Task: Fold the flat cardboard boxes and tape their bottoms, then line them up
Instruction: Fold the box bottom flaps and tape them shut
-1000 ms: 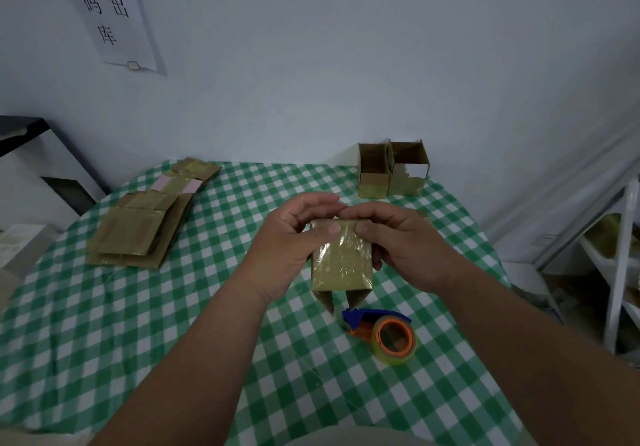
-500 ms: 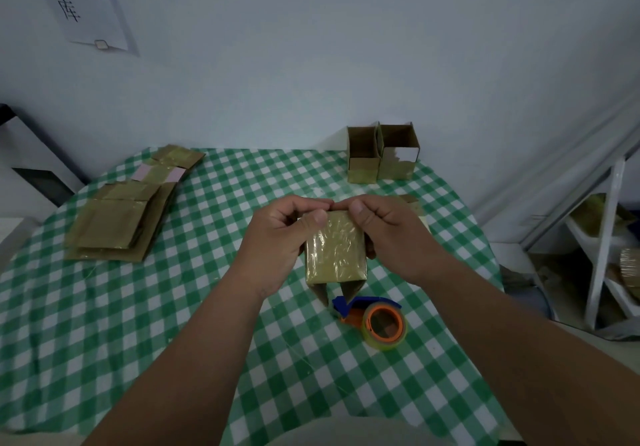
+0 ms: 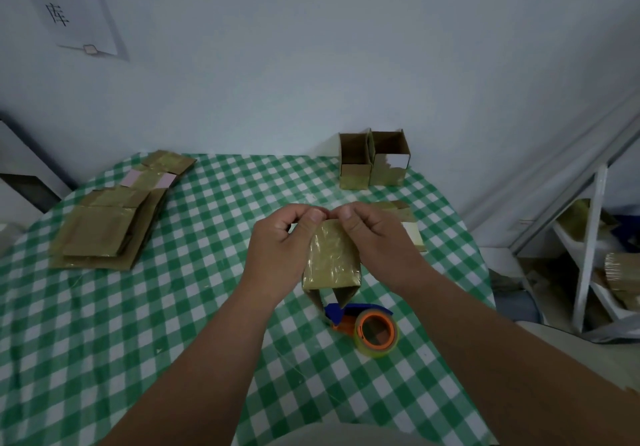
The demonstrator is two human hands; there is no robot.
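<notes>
fingers first: l hand and r hand are both curled on the far top edge of one small cardboard box, thumbs pressed side by side on that edge, other fingers wrapped behind and hidden. box is gripped between both hands, held just above the counter, approx centre, tilted w/ its near end lower.

step judged: folding/closing flaps at the far end of this box, prob the bottom, prior to taping. whether flaps are fully tucked cannot be told; that end is covered by the hands. next move likely calls for one hand to be freed while the other keeps the flaps pinned flat, then tape taken from the dispenser, which lies just below the box, near the r forearm. risk: flaps may spring open when grip is eased.

box look: brown card, broad face glossy and wrinkled, as if covered w/ clear tape or film. two loose flaps are seen hanging open at the near end, splayed apart.

outward: two finished boxes are stood upright, touching, open tops up, at the far edge by the wall. a stack of flat boxes is laid at far left, well apart from the hands. another flat piece is partly hidden behind the r hand. green-white check cloth covers the counter.
</notes>
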